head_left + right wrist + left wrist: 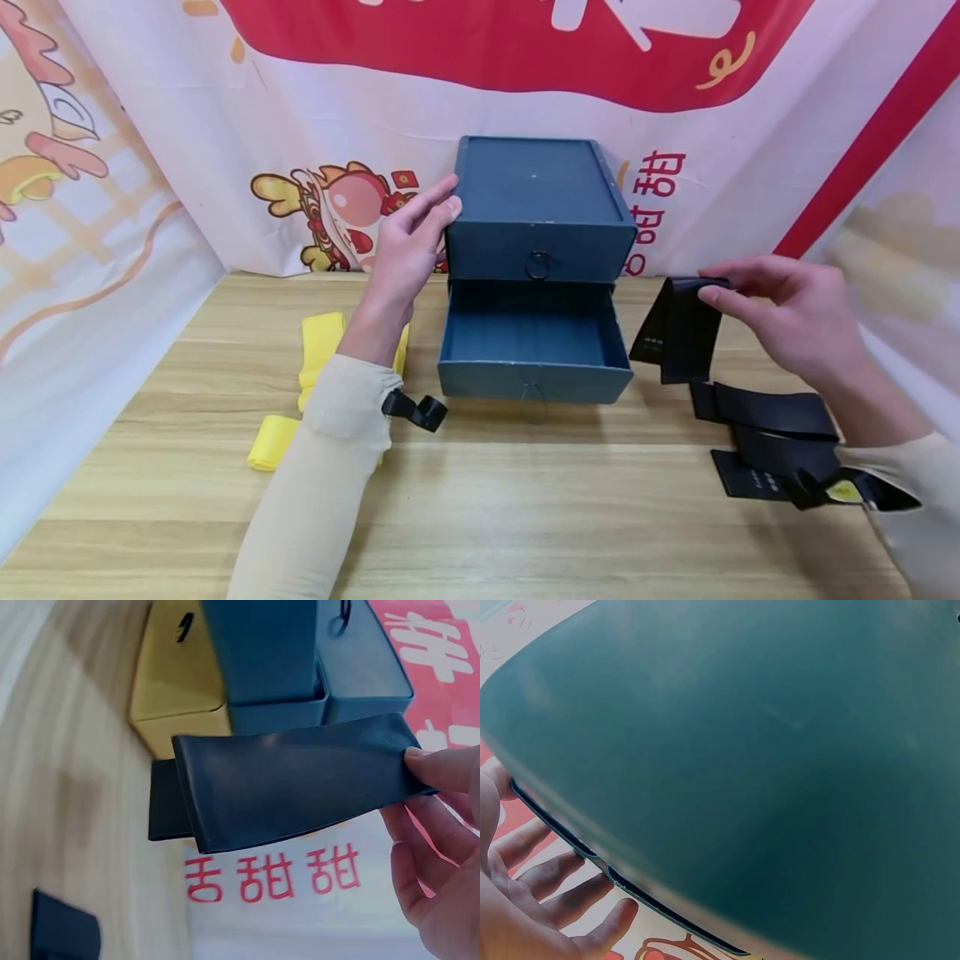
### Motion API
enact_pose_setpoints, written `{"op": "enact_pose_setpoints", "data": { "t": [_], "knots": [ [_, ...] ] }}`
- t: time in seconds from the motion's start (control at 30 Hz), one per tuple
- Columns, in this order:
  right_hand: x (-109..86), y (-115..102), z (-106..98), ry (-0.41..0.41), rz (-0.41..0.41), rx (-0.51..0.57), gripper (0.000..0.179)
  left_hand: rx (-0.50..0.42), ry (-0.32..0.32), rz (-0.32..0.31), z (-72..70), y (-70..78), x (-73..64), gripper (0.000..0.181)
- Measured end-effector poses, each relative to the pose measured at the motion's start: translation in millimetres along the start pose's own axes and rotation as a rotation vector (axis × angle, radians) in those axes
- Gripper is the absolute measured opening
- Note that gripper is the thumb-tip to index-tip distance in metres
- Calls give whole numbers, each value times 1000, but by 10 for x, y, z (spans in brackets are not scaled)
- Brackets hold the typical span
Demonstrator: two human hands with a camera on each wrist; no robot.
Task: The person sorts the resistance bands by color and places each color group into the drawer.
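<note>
A blue two-drawer box (536, 179) stands at the back of the table with its lower drawer (480, 379) pulled out. My left hand (408, 242) rests against the upper left side of the box, its fingers (551, 874) extended along the edge. To the right of the box, my right hand (798, 312) pinches a folded black resistance band (693, 329) at its top, between thumb and fingers. The band (300, 780) hangs doubled over, with small print on one end. Below that hand lie several more black bands (776, 412), partly hidden by the right wrist.
Yellow bands (321, 342) lie left of the box, partly behind my left arm, with a folded yellow one (273, 442) nearer. Ring pulls (537, 265) hang on the drawer fronts. A printed cloth (412, 108) covers the wall behind the wooden table (480, 517).
</note>
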State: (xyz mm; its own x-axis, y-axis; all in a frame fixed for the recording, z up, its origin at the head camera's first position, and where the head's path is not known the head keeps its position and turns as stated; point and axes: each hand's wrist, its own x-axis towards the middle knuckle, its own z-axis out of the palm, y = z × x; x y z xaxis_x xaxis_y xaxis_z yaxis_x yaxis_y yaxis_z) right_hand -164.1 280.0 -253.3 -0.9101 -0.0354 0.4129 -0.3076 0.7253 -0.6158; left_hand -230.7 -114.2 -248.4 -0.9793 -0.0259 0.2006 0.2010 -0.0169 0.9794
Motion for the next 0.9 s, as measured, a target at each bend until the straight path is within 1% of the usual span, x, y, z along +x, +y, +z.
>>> {"op": "enact_pose_setpoints", "data": {
  "t": [0.2, 0.3, 0.53, 0.57, 0.73, 0.83, 0.9],
  "knots": [
    [56, -174, -41, 55, -44, 117, 29, 2, -1, 7, 1, 0, 2, 44],
    [83, -272, -69, 87, -87, 179, 30, 1, -1, 5, 2, -2, 3, 43],
    [129, -509, -141, 169, -187, 259, 32, 2, 7, 1, 2, -7, 3, 42],
    [140, -540, -152, 176, -196, 288, 32, 3, 8, 1, 1, -7, 3, 42],
    [185, -718, -204, 205, -212, 417, 31, 4, 7, -2, -1, -9, 8, 42],
    [192, -831, -211, 203, -212, 477, 32, 6, 6, -3, -2, -8, 11, 43],
    [192, -907, -195, 198, -210, 480, 33, 8, 7, -4, -2, -7, 13, 43]
  ]
}}
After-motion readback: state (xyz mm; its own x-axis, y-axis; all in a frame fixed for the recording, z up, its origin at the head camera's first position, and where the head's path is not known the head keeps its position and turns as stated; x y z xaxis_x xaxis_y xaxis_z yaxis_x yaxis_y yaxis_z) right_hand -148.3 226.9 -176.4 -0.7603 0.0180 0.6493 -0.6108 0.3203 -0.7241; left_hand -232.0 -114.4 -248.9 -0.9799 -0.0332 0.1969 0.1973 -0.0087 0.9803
